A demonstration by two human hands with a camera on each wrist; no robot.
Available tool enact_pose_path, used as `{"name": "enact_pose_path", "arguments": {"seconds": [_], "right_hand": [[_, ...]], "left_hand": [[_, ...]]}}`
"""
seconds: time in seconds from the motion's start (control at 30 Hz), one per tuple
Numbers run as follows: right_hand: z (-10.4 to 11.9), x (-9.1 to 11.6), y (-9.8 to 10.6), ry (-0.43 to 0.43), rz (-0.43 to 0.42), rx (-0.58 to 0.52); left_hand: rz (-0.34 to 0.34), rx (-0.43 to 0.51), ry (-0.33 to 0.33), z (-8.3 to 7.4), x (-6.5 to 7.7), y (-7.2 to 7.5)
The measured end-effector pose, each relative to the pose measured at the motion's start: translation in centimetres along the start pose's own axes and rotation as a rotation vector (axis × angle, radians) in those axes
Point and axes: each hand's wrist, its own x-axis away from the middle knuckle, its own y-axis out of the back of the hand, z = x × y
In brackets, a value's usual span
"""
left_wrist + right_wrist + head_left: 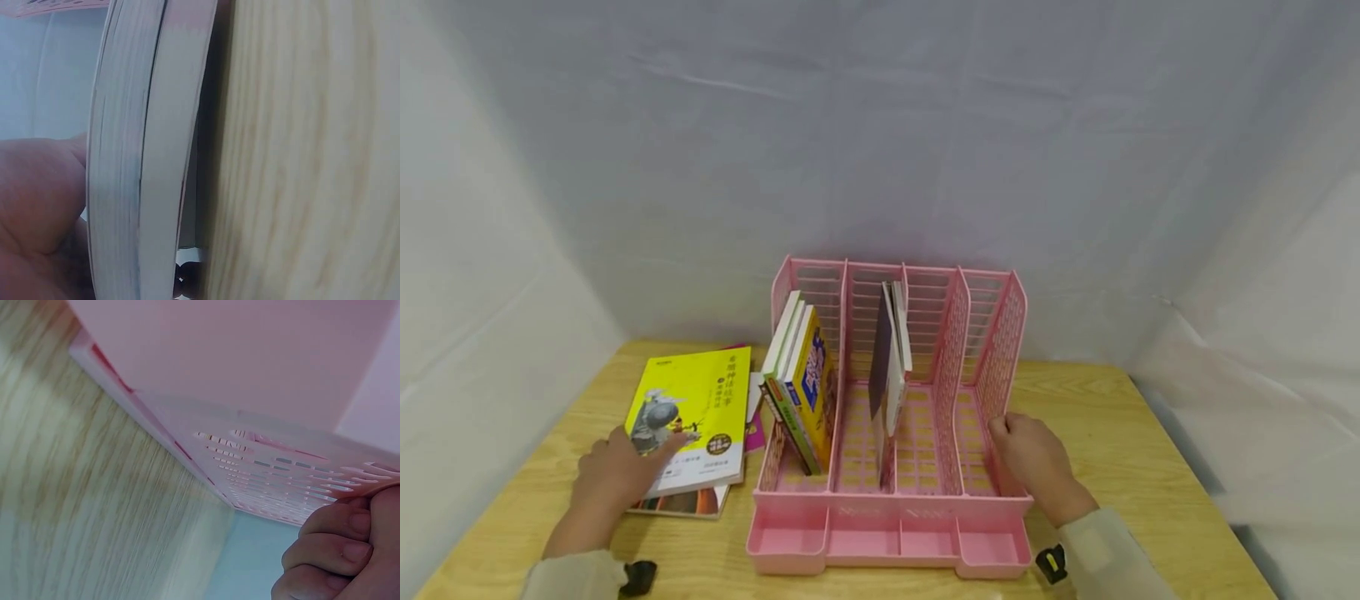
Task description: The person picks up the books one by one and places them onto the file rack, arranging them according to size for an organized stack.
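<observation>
One wooden table (1138,454) bears one pink latticed rack (891,507), with four slots (925,433) and four front trays (863,533). At the rack's nine o'clock, one yellow-and-white book (700,404), topping a pile (707,504), is clamped by the left hand (613,471). The right hand (1033,458) pinches the rack's three-o'clock wall (1015,333).

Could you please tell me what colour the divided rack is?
The divided rack is pink; it shows best in the head view.
</observation>
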Motion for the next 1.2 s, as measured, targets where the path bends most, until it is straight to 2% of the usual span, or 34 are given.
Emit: {"name": "enact_pose_path", "arguments": {"seconds": [0.3,0.67,1.2], "right_hand": [[-0.25,-0.16,-0.05,-0.008,0.002,0.005],[-0.23,-0.14,-0.03,-0.024,0.012,-0.003],[-0.56,-0.19,-0.05,-0.004,0.008,-0.030]], "left_hand": [[-0.003,-0.008,0.004,0.03,-0.23,-0.13],[0.005,-0.019,-0.032,-0.31,0.31,0.23],[0.013,-0.012,-0.013,-0.32,-0.15,-0.22]]}}
